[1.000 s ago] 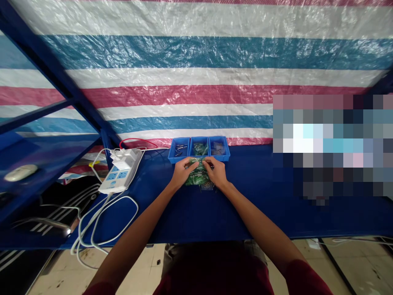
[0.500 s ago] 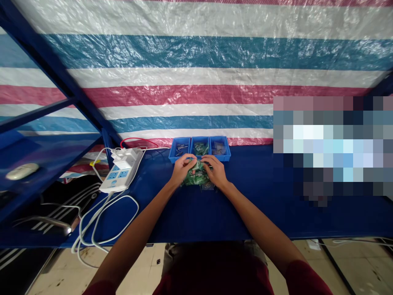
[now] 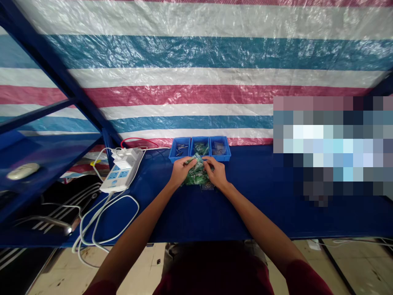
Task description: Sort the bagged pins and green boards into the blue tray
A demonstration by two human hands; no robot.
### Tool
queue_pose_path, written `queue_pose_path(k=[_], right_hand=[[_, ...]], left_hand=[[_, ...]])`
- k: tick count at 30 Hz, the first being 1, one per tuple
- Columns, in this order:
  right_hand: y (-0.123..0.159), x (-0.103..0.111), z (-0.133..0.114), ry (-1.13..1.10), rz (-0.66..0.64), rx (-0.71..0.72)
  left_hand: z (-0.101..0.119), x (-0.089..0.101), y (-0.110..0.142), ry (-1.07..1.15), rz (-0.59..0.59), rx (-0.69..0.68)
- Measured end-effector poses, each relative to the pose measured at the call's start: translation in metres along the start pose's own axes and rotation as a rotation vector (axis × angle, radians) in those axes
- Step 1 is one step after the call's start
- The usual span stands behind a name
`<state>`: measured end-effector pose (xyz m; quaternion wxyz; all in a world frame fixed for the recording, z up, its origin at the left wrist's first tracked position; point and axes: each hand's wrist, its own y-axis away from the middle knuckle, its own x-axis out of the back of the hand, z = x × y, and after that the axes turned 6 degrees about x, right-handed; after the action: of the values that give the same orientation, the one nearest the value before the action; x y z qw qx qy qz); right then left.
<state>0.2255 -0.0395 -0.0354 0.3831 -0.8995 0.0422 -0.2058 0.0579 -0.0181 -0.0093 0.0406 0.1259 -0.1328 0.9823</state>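
Between my two hands is a small clear plastic bag [image 3: 198,159] with a greenish tint, its top raised above the fingers. My left hand [image 3: 181,169] pinches its left side between thumb and fingers. On the other side my right hand [image 3: 216,170] grips it the same way. Below the hands lies a pile of green plastic bags [image 3: 196,178] on the blue table [image 3: 196,217]. Just behind stand three joined blue bins: the left bin [image 3: 180,148] holds small metal pieces, the middle bin [image 3: 201,148] green bags, the right bin [image 3: 219,148] clear bags.
To the left lies a white power strip [image 3: 121,174] with plugs in it and looped white cables [image 3: 135,200]. A blue metal frame [image 3: 61,73] slants up at the left. Striped plastic sheeting [image 3: 190,78] hangs behind the table. An area at the right is blurred out.
The small bag's top now shows above my fingertips, where the fingers covered more of it before. Both hands have shifted slightly; the bins have stayed put.
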Motion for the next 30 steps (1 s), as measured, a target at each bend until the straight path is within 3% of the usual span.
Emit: queue_pose_path(k=[6,11,14,17,21,26,30], right_hand=[[-0.0016,0.0015,0.0017,0.002,-0.038,0.118],[-0.0011,-0.0014,0.0079,0.025,-0.030,0.114],[-0.0021,0.0000,0.0054,0.011,-0.003,0.102],[-0.0033,0.0015,0.0011,-0.007,0.004,0.053],[-0.0035,0.0017,-0.0007,-0.034,0.027,-0.071],[-0.0032,0.0024,0.0003,-0.132,0.062,-0.174],[-0.0038,0.0027,0.0007,-0.327,-0.025,-0.283]], left_hand=[[0.0030,-0.0016,0.0020,0.235,0.049,0.113],[0.0003,-0.0020,0.0010,0.159,0.023,0.076],[-0.0018,-0.0019,0.0010,0.177,-0.058,0.080],[-0.0023,-0.0009,0.0015,0.152,-0.108,0.036],[-0.0010,0.0004,0.0016,0.074,-0.056,-0.096],[-0.0011,-0.0005,0.0015,0.125,-0.093,0.007],[0.0004,0.0019,0.0017,0.104,-0.122,0.016]])
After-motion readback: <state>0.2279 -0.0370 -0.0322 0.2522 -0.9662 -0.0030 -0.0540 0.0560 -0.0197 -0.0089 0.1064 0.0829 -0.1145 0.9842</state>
